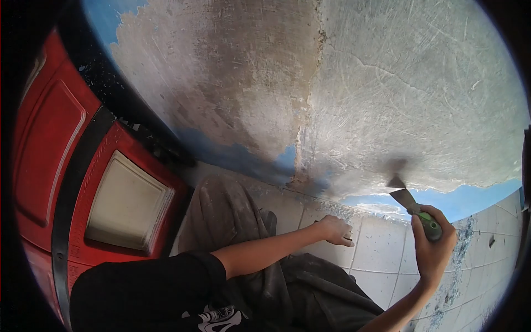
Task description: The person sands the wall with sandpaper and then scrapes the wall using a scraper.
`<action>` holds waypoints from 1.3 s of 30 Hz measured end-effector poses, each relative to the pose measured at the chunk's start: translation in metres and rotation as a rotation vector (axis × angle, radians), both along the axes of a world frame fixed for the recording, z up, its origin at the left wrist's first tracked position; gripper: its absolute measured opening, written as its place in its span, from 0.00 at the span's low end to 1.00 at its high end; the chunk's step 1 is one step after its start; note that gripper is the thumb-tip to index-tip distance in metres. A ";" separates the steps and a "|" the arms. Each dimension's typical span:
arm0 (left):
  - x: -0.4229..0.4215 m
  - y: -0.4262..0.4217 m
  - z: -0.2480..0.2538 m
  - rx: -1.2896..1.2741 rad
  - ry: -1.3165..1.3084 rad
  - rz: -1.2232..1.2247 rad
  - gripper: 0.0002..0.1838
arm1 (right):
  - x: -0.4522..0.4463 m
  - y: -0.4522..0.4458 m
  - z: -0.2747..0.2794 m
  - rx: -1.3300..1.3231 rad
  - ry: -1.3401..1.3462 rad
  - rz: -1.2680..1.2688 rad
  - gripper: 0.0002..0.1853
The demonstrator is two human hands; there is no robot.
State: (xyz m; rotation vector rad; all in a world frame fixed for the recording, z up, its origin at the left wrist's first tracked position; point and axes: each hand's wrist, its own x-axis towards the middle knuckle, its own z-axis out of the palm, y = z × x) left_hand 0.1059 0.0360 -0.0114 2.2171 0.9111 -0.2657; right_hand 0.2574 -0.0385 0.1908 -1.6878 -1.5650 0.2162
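Note:
My right hand (434, 249) is closed round the green handle of a putty knife (412, 205). Its metal blade points up towards the scraped wall (381, 110), near the upper edge of a strip of blue paint (464, 198). A shadow falls on the wall just past the blade; whether the edge touches the surface I cannot tell. My left hand (333, 230) is closed, low over the floor in front of my knees. A small dark edge shows at its fingers, too little to name.
White floor tiles (379, 243) run along the wall's foot, with blue paint flakes (463, 243) scattered at the right. A red panelled piece of furniture (138, 193) with a cream panel stands close on my left. A rough crack (301, 119) runs down the wall.

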 end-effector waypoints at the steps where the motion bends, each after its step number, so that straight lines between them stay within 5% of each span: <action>1: 0.000 -0.001 0.000 -0.002 -0.001 -0.004 0.30 | 0.000 0.000 0.000 -0.002 -0.001 -0.004 0.09; 39: 0.000 -0.001 -0.012 0.037 0.050 -0.126 0.36 | 0.017 0.005 -0.017 -0.062 0.243 0.064 0.08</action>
